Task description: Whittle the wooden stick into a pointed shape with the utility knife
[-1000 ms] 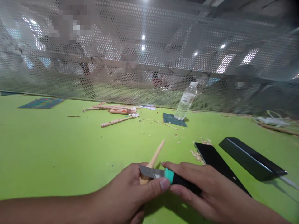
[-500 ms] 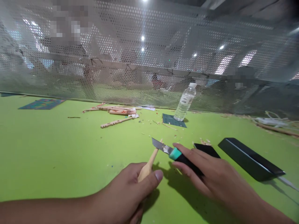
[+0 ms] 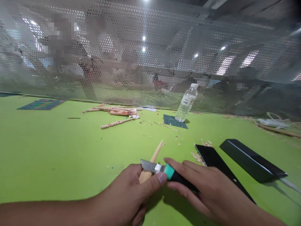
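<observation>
My left hand (image 3: 128,196) is closed around the thick end of a pale wooden stick (image 3: 154,158) whose tapered tip points away from me. My right hand (image 3: 207,188) grips a utility knife (image 3: 168,172) by its black handle with a teal collar. The steel blade lies across the stick just above my left fingers, and my left thumb rests against the knife near the collar. Both hands are low over the green table (image 3: 58,150).
Two flat black pieces (image 3: 252,160) lie to the right, with wood shavings (image 3: 196,155) beside them. A plastic water bottle (image 3: 187,103) stands on a dark mat (image 3: 175,121). Several carved sticks (image 3: 116,114) lie further back. A perforated metal screen (image 3: 150,56) lines the table's far edge.
The knife went out along the stick toward its tip, then came back; its blade rests across the stick near my left hand again.
</observation>
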Tool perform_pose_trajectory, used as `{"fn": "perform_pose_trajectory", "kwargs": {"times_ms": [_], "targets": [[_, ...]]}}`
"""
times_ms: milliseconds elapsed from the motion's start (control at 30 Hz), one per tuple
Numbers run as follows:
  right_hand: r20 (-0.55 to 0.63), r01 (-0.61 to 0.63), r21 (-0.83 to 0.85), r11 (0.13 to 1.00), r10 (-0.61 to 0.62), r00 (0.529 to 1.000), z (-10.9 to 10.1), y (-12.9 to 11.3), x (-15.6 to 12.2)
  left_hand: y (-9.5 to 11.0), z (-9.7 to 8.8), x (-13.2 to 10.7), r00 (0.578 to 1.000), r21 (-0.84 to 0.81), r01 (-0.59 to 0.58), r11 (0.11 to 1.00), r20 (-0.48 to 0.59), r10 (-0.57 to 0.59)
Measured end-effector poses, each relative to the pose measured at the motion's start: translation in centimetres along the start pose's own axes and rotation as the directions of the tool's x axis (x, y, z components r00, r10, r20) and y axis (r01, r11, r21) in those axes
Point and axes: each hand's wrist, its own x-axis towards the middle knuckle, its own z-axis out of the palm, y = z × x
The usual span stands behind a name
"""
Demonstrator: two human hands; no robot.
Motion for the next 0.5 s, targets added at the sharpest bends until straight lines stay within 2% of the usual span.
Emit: {"fn": "perform_pose_trajectory", "kwargs": {"times_ms": [100, 233, 300, 400, 500], "targets": [[-0.093, -0.062, -0.085, 0.994, 0.054, 0.994, 0.1, 0.7, -0.1, 0.2, 0.2, -0.1, 0.999, -0.034, -0.013, 0.999, -0.030, 0.012], [-0.197, -0.133, -0.108, 0.985, 0.110, 0.974, -0.1, 1.9, -0.1, 0.0, -0.3, 0.0, 0.998, -0.021, 0.036, 0.999, -0.042, -0.037], [-0.197, -0.120, -0.090, 0.989, 0.101, 0.975, -0.1, 2.3, -0.1, -0.1, -0.7, 0.0, 1.000, -0.008, 0.028, 1.000, -0.011, -0.028], [-0.138, -0.114, -0.063, 0.991, 0.105, 0.985, 0.0, 2.4, -0.1, -0.1, -0.9, 0.1, 0.999, -0.001, -0.013, 1.000, 0.053, 0.013], [-0.095, -0.138, -0.028, 0.990, 0.135, 0.986, 0.2, 2.1, -0.1, 0.1, -0.8, 0.0, 0.998, -0.028, -0.017, 0.999, 0.062, 0.019]]}}
